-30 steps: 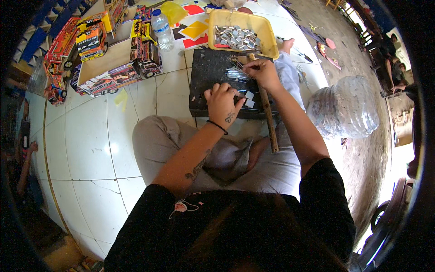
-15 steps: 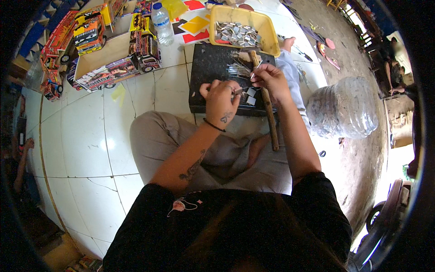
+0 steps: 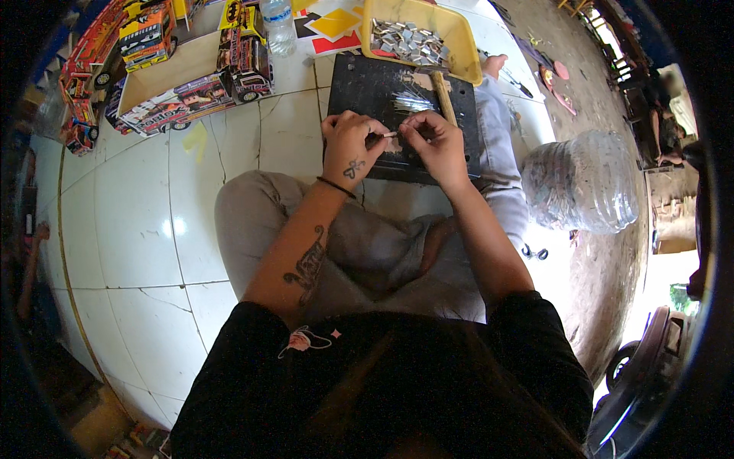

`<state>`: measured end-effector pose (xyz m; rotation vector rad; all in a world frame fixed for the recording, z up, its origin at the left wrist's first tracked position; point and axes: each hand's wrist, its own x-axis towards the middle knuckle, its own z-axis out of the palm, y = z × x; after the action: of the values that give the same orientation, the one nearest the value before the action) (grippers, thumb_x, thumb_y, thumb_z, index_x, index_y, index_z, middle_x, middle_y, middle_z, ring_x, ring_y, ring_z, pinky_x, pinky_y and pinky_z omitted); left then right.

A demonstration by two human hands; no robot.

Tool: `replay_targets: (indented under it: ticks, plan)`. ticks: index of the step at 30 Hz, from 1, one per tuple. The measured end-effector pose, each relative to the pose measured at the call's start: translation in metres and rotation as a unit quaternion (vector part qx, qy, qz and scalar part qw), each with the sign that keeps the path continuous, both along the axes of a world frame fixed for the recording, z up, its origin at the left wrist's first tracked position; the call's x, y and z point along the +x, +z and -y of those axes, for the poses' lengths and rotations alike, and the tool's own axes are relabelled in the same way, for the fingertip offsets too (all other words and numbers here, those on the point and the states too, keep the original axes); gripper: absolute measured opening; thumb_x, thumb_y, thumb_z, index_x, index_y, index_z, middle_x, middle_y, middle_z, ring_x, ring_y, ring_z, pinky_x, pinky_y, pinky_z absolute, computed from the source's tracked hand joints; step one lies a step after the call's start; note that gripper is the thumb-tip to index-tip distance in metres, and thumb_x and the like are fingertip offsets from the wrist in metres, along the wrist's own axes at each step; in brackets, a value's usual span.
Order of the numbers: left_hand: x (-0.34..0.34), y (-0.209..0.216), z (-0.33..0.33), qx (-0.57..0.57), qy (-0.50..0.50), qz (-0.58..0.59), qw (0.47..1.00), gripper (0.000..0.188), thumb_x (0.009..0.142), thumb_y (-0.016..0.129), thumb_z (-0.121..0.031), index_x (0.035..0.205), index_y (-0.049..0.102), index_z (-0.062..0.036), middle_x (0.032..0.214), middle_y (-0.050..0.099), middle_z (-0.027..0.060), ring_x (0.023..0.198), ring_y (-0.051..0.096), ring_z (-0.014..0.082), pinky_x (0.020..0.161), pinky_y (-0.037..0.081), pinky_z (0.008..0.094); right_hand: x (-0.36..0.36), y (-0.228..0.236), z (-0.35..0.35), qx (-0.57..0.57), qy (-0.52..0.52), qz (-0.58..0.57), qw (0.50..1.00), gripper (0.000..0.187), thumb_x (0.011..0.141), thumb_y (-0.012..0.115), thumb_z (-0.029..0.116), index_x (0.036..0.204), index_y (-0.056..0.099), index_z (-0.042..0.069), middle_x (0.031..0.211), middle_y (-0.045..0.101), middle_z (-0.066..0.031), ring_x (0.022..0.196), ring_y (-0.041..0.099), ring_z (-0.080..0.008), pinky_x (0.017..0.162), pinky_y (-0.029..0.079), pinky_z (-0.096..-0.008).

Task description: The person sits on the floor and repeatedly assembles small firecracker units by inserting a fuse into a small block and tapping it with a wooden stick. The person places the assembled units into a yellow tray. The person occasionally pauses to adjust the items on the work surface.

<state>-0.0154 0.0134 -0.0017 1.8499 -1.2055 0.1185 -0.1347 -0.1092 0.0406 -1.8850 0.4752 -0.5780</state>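
Observation:
My left hand [image 3: 354,147] is closed in a pinch on a small grey flat metal piece, mostly hidden by the fingers. Close beside it, my right hand [image 3: 437,145] pinches a thin, light-coloured piece [image 3: 391,135], which bridges the gap between the two hands. Both hands are over the near part of a black block [image 3: 352,86]. A bunch of thin silvery metal pins [image 3: 413,102] lies on the block just beyond my fingers. Right of the pins rests a wooden stick [image 3: 444,99], its near end hidden behind my right hand.
A yellow plastic tray [image 3: 468,61] of small flat metal pieces stands beyond the block. Colourful toy trucks [image 3: 176,107] are at the far left, near a water bottle [image 3: 278,27] and coloured sheets [image 3: 335,25]. A large clear plastic container [image 3: 581,182] stands at the right.
My hands have come together, the right one moving left and slightly down toward the left. The wooden stick's near end no longer reaches over my lap. The view has shifted slightly.

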Motion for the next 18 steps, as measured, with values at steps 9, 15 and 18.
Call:
replay_targets:
  ticks: [9, 15, 18]
  plan:
    - [0.0037, -0.0006, 0.0004, 0.04, -0.014, -0.015, 0.999, 0.014, 0.074, 0.073, -0.026, 0.082, 0.069, -0.0146, 0.085, 0.065, -0.0001, 0.09, 0.056, 0.0225, 0.091, 0.029, 0.0434, 0.0041, 0.0044, -0.003, -0.151, -0.002, -0.022, 0.988, 0.009, 0.08, 0.067, 0.005, 0.089, 0.065, 0.0, 0.083, 0.068, -0.0138, 0.073, 0.068, -0.0211, 0.064, 0.052, -0.03]
    - [0.0034, -0.0003, -0.0003, 0.04, -0.015, -0.013, 0.999, 0.015, 0.074, 0.073, -0.027, 0.082, 0.069, -0.0142, 0.084, 0.065, 0.0003, 0.091, 0.055, 0.0227, 0.091, 0.029, 0.0435, 0.0059, 0.0061, -0.0025, -0.179, 0.004, -0.03, 0.983, 0.011, 0.08, 0.068, 0.006, 0.089, 0.065, 0.001, 0.084, 0.068, -0.0159, 0.072, 0.068, -0.0251, 0.064, 0.053, -0.0326]
    - [0.0039, -0.0007, -0.0001, 0.042, -0.016, -0.013, 0.999, 0.015, 0.074, 0.073, -0.027, 0.082, 0.069, -0.014, 0.085, 0.065, 0.0007, 0.092, 0.055, 0.023, 0.092, 0.029, 0.0434, 0.0061, 0.0078, -0.0026, -0.188, 0.005, -0.037, 0.981, 0.011, 0.08, 0.068, 0.006, 0.089, 0.065, 0.001, 0.084, 0.067, -0.0166, 0.073, 0.068, -0.0271, 0.065, 0.053, -0.0335]
